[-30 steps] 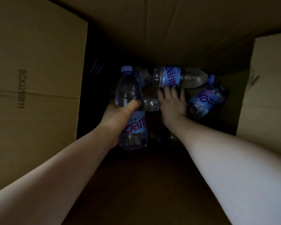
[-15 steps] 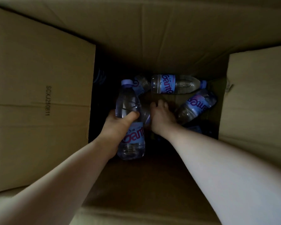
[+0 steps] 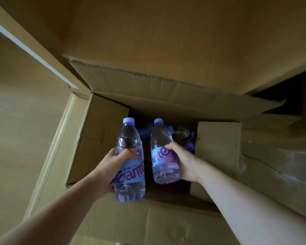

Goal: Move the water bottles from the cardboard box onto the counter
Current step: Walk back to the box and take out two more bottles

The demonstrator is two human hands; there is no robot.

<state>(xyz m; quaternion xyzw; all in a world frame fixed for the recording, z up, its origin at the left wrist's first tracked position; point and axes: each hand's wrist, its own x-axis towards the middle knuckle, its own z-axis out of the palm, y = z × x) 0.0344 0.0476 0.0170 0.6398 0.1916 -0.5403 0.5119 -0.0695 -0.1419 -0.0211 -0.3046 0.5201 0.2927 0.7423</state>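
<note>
Both hands grip: left hand round left bottle, right hand round right bottle, caps pointing far, over the cardboard box; counter unseen

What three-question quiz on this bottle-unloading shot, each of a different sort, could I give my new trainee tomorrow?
1. True or false: each hand holds a bottle.
2. What colour are the caps?
3. Bottles still in the box are: A) none B) some C) cannot tell

Key:
1. True: the left hand grips the left bottle, the right hand the right bottle.
2. Pale purple.
3. B: more bottles lie below.
</note>
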